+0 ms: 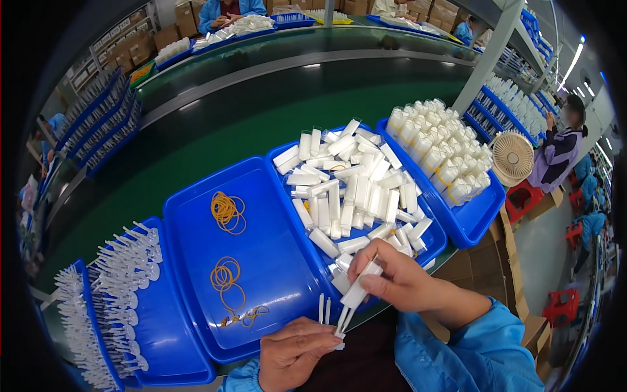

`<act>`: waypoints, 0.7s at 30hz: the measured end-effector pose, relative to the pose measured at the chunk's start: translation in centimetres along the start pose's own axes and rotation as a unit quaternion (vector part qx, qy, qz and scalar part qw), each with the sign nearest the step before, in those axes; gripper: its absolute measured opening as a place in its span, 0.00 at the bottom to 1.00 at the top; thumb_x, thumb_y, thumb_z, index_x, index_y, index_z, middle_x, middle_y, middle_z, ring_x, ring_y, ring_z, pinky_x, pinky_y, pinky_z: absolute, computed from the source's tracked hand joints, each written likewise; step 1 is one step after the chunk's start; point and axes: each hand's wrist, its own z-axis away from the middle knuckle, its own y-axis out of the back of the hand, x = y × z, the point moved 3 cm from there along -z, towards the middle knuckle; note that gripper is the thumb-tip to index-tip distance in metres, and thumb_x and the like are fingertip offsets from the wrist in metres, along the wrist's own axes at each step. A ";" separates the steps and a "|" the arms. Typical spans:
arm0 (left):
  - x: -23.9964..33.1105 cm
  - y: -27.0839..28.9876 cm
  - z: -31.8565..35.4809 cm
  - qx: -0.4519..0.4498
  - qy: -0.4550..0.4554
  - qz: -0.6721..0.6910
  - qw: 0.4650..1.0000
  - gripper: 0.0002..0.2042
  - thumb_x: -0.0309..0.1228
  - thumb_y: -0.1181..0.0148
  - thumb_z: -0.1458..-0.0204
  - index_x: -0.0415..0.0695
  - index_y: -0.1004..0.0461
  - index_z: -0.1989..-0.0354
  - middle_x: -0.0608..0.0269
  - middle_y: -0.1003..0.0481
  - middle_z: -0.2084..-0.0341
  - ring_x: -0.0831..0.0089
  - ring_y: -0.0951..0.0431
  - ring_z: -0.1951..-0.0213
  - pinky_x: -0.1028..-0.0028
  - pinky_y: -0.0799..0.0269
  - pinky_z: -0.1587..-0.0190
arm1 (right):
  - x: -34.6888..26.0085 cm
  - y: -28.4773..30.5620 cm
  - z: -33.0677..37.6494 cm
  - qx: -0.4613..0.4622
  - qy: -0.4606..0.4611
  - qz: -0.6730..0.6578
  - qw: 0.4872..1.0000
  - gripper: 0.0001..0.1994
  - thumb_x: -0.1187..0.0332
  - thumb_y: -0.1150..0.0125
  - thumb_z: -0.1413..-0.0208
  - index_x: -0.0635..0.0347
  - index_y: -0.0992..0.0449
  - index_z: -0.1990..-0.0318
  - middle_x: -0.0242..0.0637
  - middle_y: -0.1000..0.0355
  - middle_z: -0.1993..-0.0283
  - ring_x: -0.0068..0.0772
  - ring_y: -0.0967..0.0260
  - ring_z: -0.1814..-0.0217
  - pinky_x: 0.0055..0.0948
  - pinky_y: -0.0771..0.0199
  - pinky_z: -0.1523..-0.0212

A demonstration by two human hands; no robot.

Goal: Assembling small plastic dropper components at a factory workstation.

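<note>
Low in the frame, right of centre, a slim white tube (356, 292) sits pinched in your right hand (398, 282), grip closed round its middle, lower end angled down to the fingertips of your left hand (297, 349), loosely curled beneath it. Keep the tube steady and aligned as the ends meet, just below the blue tray of tubes (431, 245).

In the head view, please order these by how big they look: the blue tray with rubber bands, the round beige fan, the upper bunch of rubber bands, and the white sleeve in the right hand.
1. Blue tray, clearly largest.
2. Round beige fan, though it stands farther away, so its true size is unsure.
3. White sleeve in the right hand and the upper bunch of rubber bands look about alike; I would not rank them.
</note>
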 end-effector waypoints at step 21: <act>-1.8 1.9 1.4 0.163 -0.086 -0.001 0.983 0.13 0.18 0.40 0.56 0.41 0.33 0.63 0.56 0.31 0.61 0.66 0.31 0.59 0.68 0.35 0.53 | -0.1 4.8 -11.8 0.025 0.119 0.601 0.790 0.18 0.65 0.38 0.54 0.55 0.30 0.54 0.38 0.31 0.56 0.39 0.36 0.51 0.36 0.42 0.53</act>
